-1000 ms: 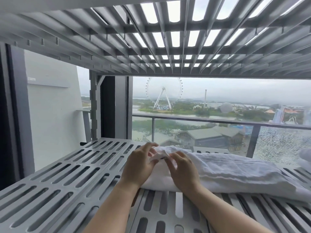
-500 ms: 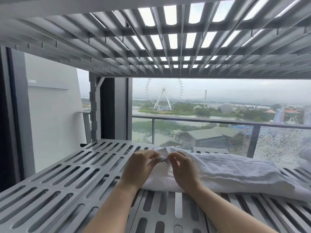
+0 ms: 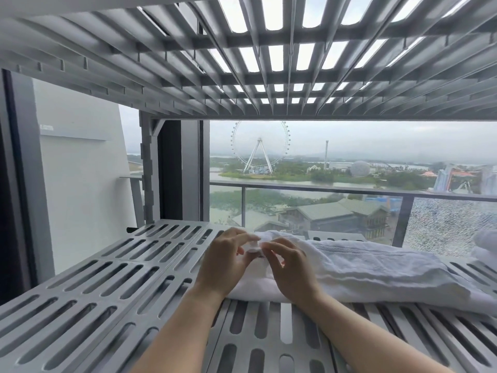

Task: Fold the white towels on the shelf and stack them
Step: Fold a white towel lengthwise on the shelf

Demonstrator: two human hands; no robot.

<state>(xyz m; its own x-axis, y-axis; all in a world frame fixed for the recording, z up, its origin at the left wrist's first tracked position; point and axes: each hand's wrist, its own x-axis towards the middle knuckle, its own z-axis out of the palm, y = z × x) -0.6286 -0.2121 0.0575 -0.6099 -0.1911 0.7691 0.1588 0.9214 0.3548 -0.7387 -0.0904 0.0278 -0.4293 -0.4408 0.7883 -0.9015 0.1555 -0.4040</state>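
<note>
A white towel (image 3: pixel 376 270) lies crumpled lengthwise across the grey slotted shelf (image 3: pixel 107 286), reaching from the middle to the right edge. My left hand (image 3: pixel 226 262) and my right hand (image 3: pixel 290 267) meet at the towel's left end. Both pinch a small corner of the white cloth between thumb and fingertips, lifted a little above the rest of the towel. Part of another white towel (image 3: pixel 486 243) shows at the far right edge.
A second slotted grey shelf (image 3: pixel 269 63) hangs low overhead. The shelf's upright post (image 3: pixel 148 170) stands at the back left beside a white wall. Behind the shelf runs a glass balcony railing (image 3: pixel 322 189) with a ferris wheel far beyond.
My fingers have worked along the towel's corner, and the right hand's fingers have spread a little. The corner now stands slightly higher between both hands. The rest of the towel has stayed put.
</note>
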